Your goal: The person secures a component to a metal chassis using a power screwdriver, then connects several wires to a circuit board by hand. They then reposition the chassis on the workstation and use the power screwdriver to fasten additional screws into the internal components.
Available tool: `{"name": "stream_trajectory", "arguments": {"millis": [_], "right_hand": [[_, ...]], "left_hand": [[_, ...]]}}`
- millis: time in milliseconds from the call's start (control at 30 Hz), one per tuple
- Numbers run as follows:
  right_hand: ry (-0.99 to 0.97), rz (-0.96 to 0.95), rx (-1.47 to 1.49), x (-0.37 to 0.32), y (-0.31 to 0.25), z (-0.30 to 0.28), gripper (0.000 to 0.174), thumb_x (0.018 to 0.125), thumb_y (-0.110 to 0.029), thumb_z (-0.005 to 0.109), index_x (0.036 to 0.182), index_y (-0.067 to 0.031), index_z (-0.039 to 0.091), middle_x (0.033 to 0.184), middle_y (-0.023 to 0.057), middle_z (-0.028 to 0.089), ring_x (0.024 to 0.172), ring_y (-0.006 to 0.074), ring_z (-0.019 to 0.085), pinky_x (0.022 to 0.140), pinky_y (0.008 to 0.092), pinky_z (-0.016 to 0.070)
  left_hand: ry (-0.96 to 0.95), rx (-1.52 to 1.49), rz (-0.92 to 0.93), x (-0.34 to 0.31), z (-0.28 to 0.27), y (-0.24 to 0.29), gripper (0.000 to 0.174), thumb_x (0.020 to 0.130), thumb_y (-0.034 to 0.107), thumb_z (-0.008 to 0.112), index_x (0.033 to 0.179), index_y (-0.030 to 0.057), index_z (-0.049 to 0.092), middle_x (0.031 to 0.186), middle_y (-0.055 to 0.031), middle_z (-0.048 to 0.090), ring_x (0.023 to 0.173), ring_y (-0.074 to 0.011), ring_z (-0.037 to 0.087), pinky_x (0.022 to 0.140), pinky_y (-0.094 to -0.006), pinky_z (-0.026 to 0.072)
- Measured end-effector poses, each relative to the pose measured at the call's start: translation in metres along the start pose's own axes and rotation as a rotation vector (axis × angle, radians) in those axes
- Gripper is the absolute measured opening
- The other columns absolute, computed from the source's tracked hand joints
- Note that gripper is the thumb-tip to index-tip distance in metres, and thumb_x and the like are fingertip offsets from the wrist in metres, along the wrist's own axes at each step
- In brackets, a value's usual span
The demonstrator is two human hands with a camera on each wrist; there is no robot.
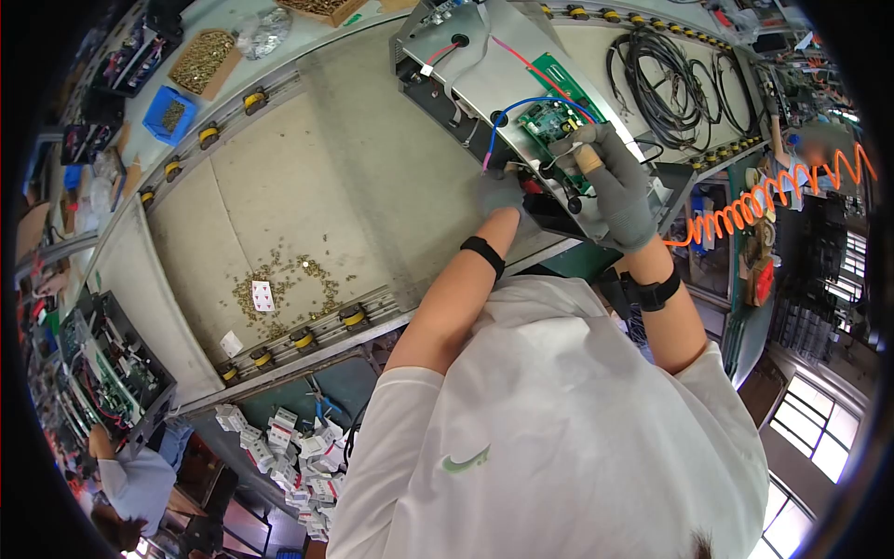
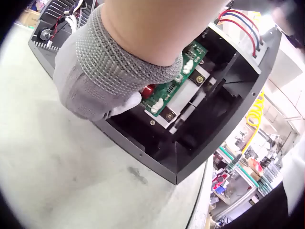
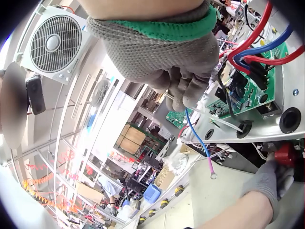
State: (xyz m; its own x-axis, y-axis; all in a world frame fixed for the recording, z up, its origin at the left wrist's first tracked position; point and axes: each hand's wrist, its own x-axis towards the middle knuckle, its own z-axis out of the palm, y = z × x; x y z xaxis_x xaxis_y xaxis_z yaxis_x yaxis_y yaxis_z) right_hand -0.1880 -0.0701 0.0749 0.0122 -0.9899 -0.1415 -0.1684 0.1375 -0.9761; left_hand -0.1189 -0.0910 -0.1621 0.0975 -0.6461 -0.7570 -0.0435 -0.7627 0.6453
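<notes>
A grey metal chassis (image 1: 484,74) lies tilted on the bench, carrying green circuit boards (image 1: 549,121). My gloved right hand (image 1: 619,191) is over its near end, fingers curled and pinching a thin white wire (image 3: 221,121) that runs into a black grommet (image 3: 244,129). A blue wire (image 3: 195,133) with a pink sleeved end hangs beside those fingers. My gloved left hand (image 3: 267,183) reaches in at the chassis's open side, fingers next to a round red part (image 3: 286,155). In the left wrist view its fingertips are mostly hidden, and I cannot tell whether they grip anything.
Coiled black cables (image 1: 661,88) lie right of the chassis. Loose small screws (image 1: 317,289) and a playing card (image 1: 263,296) lie on the bench at left. A blue bin (image 1: 170,115) stands beyond the roller rail. An orange coiled hose (image 1: 745,210) hangs at right.
</notes>
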Motion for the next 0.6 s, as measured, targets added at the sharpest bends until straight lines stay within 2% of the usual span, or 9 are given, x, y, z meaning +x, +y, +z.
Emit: {"name": "stream_trajectory", "arguments": {"millis": [33,100,133,200,300,367,433,500,600], "right_hand": [[0.002,0.002,-0.003,-0.001,0.002,-0.002,0.015,0.096,-0.01,0.045,0.106,-0.0016,0.05,0.101,0.0095,0.061,0.087,0.012,0.055,0.083,0.0268,0.0434],[-0.003,0.017,-0.058,-0.003,0.007,-0.007,0.015,0.096,-0.011,0.045,0.106,-0.0013,0.05,0.097,0.0084,0.061,0.085,0.0116,0.056,0.081,0.0269,0.0442],[-0.002,0.019,-0.058,-0.004,0.006,-0.01,0.015,0.096,-0.011,0.045,0.106,-0.0013,0.05,0.097,0.0084,0.061,0.085,0.0116,0.056,0.081,0.0269,0.0442],[0.154,-0.047,-0.065,-0.005,0.005,-0.013,0.015,0.094,-0.008,0.047,0.107,-0.0015,0.051,0.095,0.0081,0.062,0.086,0.0114,0.056,0.079,0.0257,0.0446],[0.188,-0.087,0.099,-0.002,0.008,-0.017,0.015,0.094,-0.008,0.047,0.107,-0.0015,0.051,0.096,0.0087,0.062,0.086,0.012,0.057,0.08,0.0262,0.0447],[0.204,-0.045,0.087,-0.003,0.002,-0.009,0.015,0.093,-0.007,0.047,0.106,-0.0015,0.051,0.094,0.0082,0.062,0.086,0.0119,0.056,0.08,0.0261,0.0445],[0.098,-0.125,0.034,-0.002,-0.001,-0.006,0.011,0.094,-0.004,0.045,0.105,-0.001,0.049,0.097,0.0113,0.063,0.085,0.0132,0.058,0.078,0.0267,0.0465],[0.102,-0.123,0.023,-0.004,-0.005,-0.007,0.011,0.094,-0.002,0.045,0.104,-0.0014,0.049,0.096,0.0108,0.063,0.086,0.0133,0.058,0.079,0.0266,0.0465],[0.073,-0.147,-0.004,-0.004,-0.007,-0.011,0.011,0.093,-0.003,0.045,0.104,-0.0012,0.049,0.095,0.0099,0.062,0.085,0.0126,0.058,0.079,0.0261,0.0464]], "left_hand": [[-0.004,-0.001,-0.002,0.003,0.004,0.003,0.031,0.081,0.031,0.068,0.092,0.0025,0.066,0.082,-0.0143,0.067,0.06,-0.0254,0.063,0.055,-0.0351,0.05],[-0.006,-0.28,-0.156,0.009,0.01,0.007,0.027,0.082,0.028,0.068,0.093,0.0036,0.065,0.078,-0.0104,0.066,0.052,-0.0201,0.058,0.047,-0.0321,0.0463],[-0.007,-0.279,-0.158,0.008,0.009,0.004,0.027,0.082,0.028,0.068,0.093,0.0036,0.065,0.078,-0.0104,0.066,0.052,-0.0201,0.058,0.047,-0.0321,0.0463],[-0.216,-0.343,-0.102,0.006,0.003,0.001,0.028,0.088,0.012,0.056,0.116,0.0076,0.056,0.084,-0.0051,0.063,0.063,-0.0094,0.055,0.052,-0.0255,0.0432],[-0.295,-0.469,-0.091,-0.003,-0.007,0.001,0.025,0.088,0.006,0.055,0.113,0.009,0.057,0.087,-0.0045,0.061,0.061,-0.0077,0.051,0.053,-0.0246,0.0421],[-0.309,-0.427,-0.016,-0.011,-0.012,-0.001,0.024,0.087,0.004,0.054,0.111,0.0088,0.058,0.089,-0.0042,0.061,0.063,-0.0073,0.051,0.053,-0.0245,0.0421],[-0.329,-0.384,0.072,-0.006,-0.013,-0.007,0.023,0.087,0.003,0.053,0.109,0.0087,0.058,0.09,-0.004,0.061,0.064,-0.0069,0.051,0.054,-0.0244,0.0421],[-0.321,-0.237,0.191,0.005,-0.015,-0.022,0.021,0.085,0.0,0.056,0.104,0.0063,0.062,0.095,-0.0041,0.062,0.072,-0.0153,0.059,0.055,-0.028,0.0486],[-0.198,-0.14,0.218,-0.071,-0.05,0.03,0.022,0.083,-0.001,0.055,0.104,0.0039,0.06,0.092,-0.0074,0.062,0.078,-0.0167,0.058,0.062,-0.0296,0.0494]]}}
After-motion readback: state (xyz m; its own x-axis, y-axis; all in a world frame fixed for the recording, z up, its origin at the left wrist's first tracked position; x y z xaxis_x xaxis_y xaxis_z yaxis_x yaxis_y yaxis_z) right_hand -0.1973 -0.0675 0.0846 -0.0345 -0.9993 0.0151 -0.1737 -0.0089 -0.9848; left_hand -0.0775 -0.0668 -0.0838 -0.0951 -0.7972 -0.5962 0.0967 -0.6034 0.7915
